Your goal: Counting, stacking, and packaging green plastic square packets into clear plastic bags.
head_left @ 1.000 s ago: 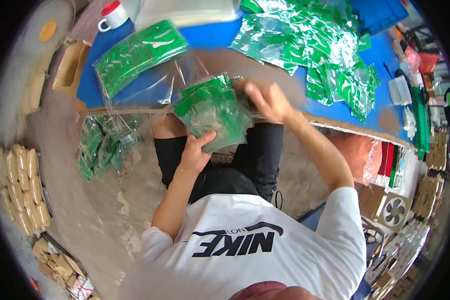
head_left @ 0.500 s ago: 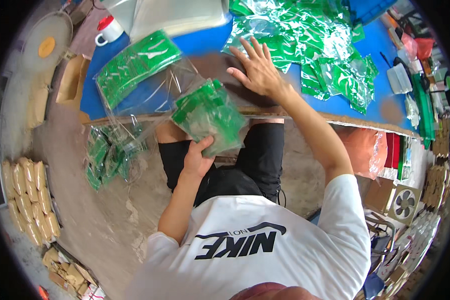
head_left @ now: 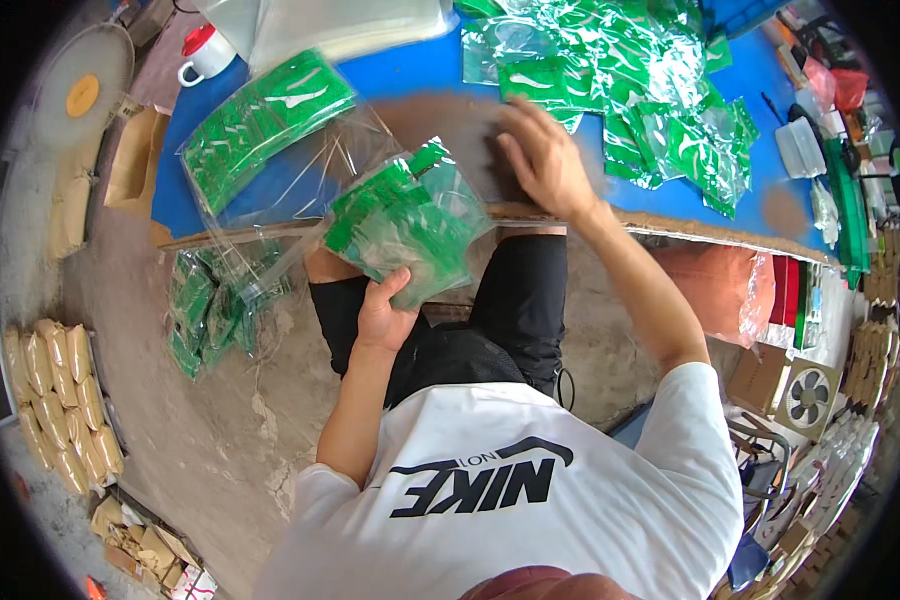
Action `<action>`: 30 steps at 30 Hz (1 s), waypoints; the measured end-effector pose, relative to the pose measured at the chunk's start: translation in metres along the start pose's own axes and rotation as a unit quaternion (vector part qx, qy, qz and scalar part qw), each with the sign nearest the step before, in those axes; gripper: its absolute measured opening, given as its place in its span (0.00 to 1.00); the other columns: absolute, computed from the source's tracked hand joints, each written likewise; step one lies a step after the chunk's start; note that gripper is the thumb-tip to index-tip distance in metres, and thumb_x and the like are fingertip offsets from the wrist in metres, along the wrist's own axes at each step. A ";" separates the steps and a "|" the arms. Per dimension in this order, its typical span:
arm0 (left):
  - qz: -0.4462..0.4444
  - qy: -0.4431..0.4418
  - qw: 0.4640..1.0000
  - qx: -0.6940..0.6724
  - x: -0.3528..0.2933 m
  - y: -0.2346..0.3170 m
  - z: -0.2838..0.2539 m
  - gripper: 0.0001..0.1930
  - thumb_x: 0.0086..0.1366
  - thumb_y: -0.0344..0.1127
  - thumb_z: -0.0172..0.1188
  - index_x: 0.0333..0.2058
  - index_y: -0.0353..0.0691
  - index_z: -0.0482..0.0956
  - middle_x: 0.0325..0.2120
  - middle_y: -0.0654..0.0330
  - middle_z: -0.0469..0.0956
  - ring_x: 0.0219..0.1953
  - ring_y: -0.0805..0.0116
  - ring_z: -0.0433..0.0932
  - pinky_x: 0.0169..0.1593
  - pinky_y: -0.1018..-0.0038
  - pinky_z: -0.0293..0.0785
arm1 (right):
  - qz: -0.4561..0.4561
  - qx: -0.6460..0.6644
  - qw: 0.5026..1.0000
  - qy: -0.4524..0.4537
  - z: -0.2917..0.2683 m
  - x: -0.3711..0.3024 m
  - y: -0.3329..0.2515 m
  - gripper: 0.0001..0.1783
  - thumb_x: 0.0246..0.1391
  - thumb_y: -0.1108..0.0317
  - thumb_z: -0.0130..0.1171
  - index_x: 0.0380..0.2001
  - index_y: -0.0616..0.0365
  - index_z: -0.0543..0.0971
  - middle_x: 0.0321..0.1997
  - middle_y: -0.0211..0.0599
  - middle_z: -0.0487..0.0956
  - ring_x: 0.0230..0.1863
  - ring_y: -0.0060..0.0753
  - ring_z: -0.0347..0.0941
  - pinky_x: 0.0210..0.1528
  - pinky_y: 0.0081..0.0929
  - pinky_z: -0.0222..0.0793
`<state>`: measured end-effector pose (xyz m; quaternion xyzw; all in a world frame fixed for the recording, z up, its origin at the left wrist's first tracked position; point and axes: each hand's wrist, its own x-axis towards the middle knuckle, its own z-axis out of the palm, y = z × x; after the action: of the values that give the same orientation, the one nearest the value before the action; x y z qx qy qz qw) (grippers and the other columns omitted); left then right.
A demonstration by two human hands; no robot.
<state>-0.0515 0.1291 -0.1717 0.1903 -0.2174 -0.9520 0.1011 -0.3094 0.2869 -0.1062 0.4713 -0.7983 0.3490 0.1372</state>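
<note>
My left hand (head_left: 386, 312) is closed on the lower edge of a stack of green-and-clear plastic packets (head_left: 400, 235), held over my lap at the table's front edge. My right hand (head_left: 548, 160) is above the table, its fingers bent and blurred. Its fingertips meet the lower edge of a green packet (head_left: 550, 82) at the near-left side of a large heap of shiny green packets (head_left: 640, 60). Whether they grip it, I cannot tell. To the left, a clear bag filled with green packets (head_left: 270, 115) lies on the table.
A blue-topped table (head_left: 410, 68) spans the far side. On it stand a white mug with a red lid (head_left: 206, 55) and a stack of clear plastic sheets (head_left: 340, 30). More bagged green packets (head_left: 210, 310) are below the table's left part. A fan (head_left: 808, 398) stands at right.
My right hand has drawn back toward me and slightly right, its spread fingers now bent. A green packet now shows beside the fingertips. My left hand has shifted slightly left with its stack.
</note>
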 end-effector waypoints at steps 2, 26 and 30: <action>-0.006 0.001 1.000 0.000 -0.003 -0.004 -0.004 0.27 0.62 0.28 0.61 0.59 0.36 0.67 0.56 0.58 0.73 0.60 0.59 0.72 0.65 0.62 0.66 | 0.018 -0.148 0.989 0.004 -0.005 0.007 0.018 0.30 0.62 0.51 0.56 0.58 0.63 0.71 0.67 0.56 0.66 0.69 0.57 0.59 0.70 0.48 0.55; -0.037 -0.045 0.993 -0.102 0.016 -0.016 -0.025 0.25 0.61 0.32 0.63 0.57 0.36 0.72 0.56 0.55 0.75 0.60 0.57 0.72 0.67 0.56 0.63 | 0.354 0.326 0.855 -0.193 -0.001 -0.025 -0.041 0.20 0.69 0.55 0.49 0.39 0.63 0.78 0.36 0.36 0.81 0.35 0.28 0.77 0.36 0.29 0.73; -0.017 -0.017 0.998 -0.059 0.004 -0.007 -0.008 0.23 0.61 0.31 0.64 0.55 0.38 0.73 0.52 0.59 0.78 0.56 0.60 0.75 0.63 0.61 0.69 | 0.143 -0.032 0.987 0.063 0.019 0.069 0.050 0.28 0.67 0.45 0.47 0.45 0.61 0.79 0.51 0.56 0.78 0.53 0.53 0.75 0.53 0.47 0.71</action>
<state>-0.0522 0.1308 -0.1829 0.1713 -0.1598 -0.9678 0.0926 -0.3858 0.2445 -0.1033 0.3244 -0.8583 0.3679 0.1508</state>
